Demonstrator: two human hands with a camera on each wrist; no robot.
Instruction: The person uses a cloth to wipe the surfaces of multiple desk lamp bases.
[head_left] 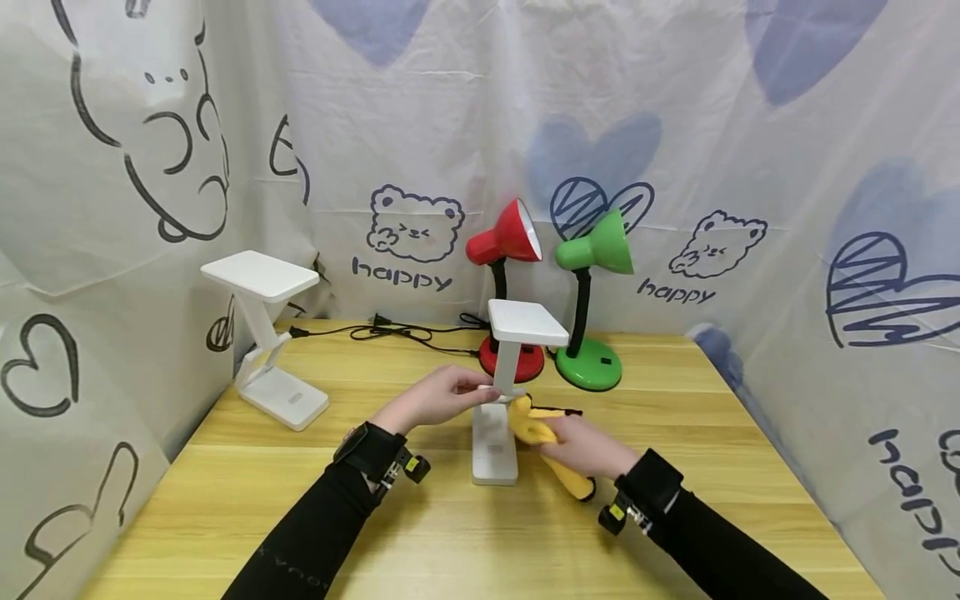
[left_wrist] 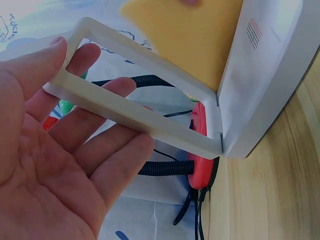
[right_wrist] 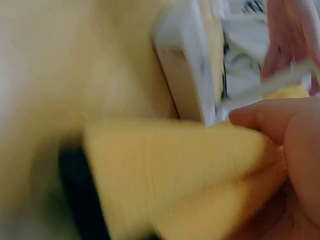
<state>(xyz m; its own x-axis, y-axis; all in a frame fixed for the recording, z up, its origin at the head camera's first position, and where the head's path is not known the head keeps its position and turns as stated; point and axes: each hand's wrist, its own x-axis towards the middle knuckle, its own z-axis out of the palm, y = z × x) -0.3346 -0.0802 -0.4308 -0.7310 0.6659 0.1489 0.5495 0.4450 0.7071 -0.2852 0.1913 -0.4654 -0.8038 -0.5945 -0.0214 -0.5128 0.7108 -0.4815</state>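
Here, the left hand (head_left: 441,397) pinches a white lamp (head_left: 494,450), the right hand (head_left: 588,446) a yellow cloth (head_left: 527,423); snagging might topple the lamp.

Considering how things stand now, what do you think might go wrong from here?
The left hand steadies the white lamp by its thin support frame; if that grip slips, the lamp may shift or tip.

The right hand holds a yellow cloth bunched against the lamp, so a fold might snag near the hinge.

The red lamp stands just behind, so a backward push could bump it.
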